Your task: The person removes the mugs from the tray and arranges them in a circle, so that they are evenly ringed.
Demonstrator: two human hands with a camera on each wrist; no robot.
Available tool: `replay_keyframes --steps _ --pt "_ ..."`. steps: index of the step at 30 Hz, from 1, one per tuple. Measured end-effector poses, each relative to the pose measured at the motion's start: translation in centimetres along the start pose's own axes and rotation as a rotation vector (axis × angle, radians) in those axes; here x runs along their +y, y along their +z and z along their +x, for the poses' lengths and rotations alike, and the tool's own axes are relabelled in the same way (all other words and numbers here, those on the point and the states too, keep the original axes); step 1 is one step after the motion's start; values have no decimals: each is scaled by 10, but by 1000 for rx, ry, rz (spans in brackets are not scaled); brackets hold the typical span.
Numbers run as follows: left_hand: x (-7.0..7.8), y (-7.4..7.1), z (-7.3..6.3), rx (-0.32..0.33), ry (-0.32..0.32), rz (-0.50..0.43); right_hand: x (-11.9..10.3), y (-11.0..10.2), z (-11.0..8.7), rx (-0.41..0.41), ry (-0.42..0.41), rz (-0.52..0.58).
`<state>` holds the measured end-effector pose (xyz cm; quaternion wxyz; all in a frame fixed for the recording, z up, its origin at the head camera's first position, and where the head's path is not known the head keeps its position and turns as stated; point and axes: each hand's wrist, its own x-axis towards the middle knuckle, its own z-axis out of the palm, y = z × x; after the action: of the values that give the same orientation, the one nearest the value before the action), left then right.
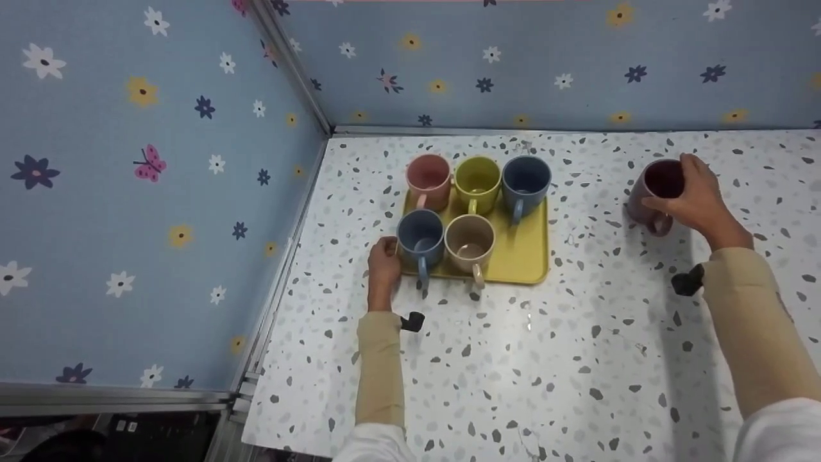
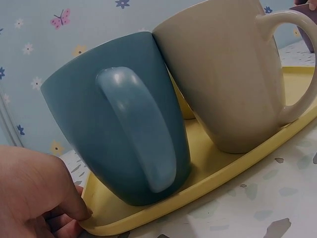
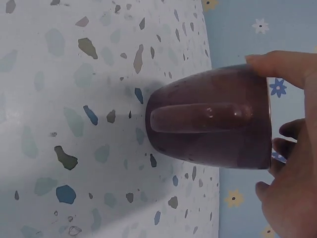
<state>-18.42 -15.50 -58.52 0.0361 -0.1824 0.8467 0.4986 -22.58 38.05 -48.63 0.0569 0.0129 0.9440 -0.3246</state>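
Note:
A yellow tray (image 1: 523, 256) carries a pink mug (image 1: 430, 183), a lime-green mug (image 1: 478, 183), a dark blue mug (image 1: 526, 183), a teal-blue mug (image 2: 114, 124) and a beige mug (image 2: 223, 74). At the tray's near left corner, my left hand (image 1: 385, 263) holds the rim with curled fingers, beside the teal-blue mug. Well to the right of the tray, my right hand (image 1: 702, 199) grips a dark purple mug (image 3: 208, 119) across its rim, thumb on the near side. This mug is upright at the table, its handle towards me; whether its base touches, I cannot tell.
The speckled white table (image 1: 481, 366) meets a flowered blue panel (image 1: 545, 64) at the back and another flowered panel (image 1: 128, 224) on the left. A metal rail (image 1: 276, 289) runs along the table's left edge. The tray's near right part shows bare yellow surface.

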Motion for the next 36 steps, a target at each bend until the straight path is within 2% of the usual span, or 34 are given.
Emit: replay_keyframes --steps 8,22,27,32,36 --pt "-1 0 1 -4 3 9 -26 10 2 107 -39 27" --pt "1 0 -3 20 -1 -15 -70 40 3 152 -180 64" --pt "1 1 -3 26 -13 4 -82 53 5 148 -211 59" --pt "1 0 -2 14 8 -24 -91 68 6 179 -280 73" --pt "1 -1 -2 13 6 -20 -99 81 8 176 -297 78"
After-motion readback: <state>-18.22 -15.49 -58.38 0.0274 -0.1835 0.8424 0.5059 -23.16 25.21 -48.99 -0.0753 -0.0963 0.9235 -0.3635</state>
